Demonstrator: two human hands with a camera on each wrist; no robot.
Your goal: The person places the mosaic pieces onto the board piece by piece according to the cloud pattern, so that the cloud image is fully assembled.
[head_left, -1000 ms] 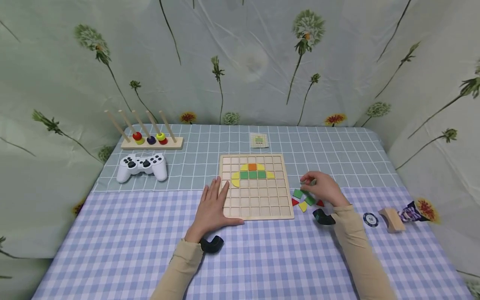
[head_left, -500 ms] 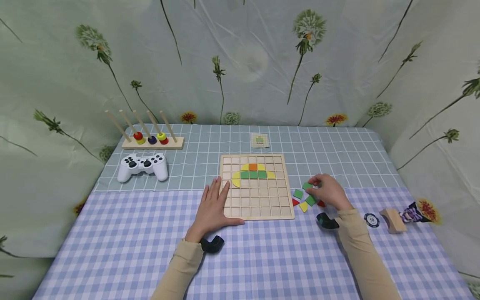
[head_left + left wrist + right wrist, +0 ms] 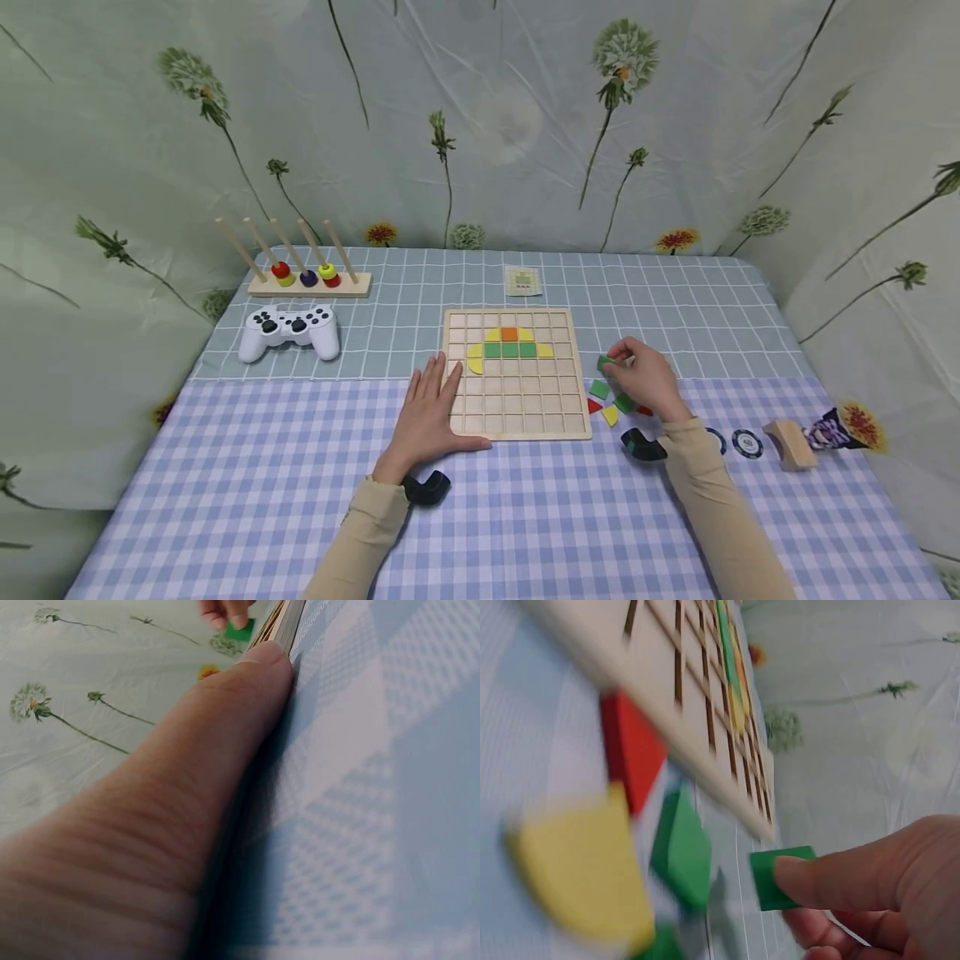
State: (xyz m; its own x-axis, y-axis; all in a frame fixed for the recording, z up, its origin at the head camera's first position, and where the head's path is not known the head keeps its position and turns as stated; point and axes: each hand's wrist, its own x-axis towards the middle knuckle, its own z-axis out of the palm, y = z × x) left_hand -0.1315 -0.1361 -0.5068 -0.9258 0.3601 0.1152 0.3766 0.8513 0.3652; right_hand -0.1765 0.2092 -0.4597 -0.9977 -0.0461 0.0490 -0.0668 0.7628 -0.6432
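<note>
My right hand (image 3: 643, 379) pinches a green square tile (image 3: 763, 879) between thumb and fingers, just right of the wooden grid board (image 3: 517, 408). In the right wrist view the tile is held up off the cloth. Below that hand lie loose pieces: a green tile (image 3: 599, 389), another partly covered by the hand, a yellow quarter-round (image 3: 611, 415) and red pieces (image 3: 594, 406). My left hand (image 3: 426, 417) rests with spread fingers on the board's left edge, thumb along its front corner. Set in the board are green squares (image 3: 510, 350), an orange square (image 3: 509, 334) and several yellow rounded pieces (image 3: 476, 365).
A pattern card (image 3: 522, 281) lies behind the board. At the left are a white game controller (image 3: 289, 331) and a peg rack (image 3: 310, 286) with colored beads. Poker chips (image 3: 747, 443), a wooden arch block (image 3: 791, 444) and a small purple packet (image 3: 828, 430) lie at the right.
My right hand has lifted the green tile from beside the loose pieces and shifted slightly left toward the board. A second poker chip shows beside the sleeve. My left hand stays in place.
</note>
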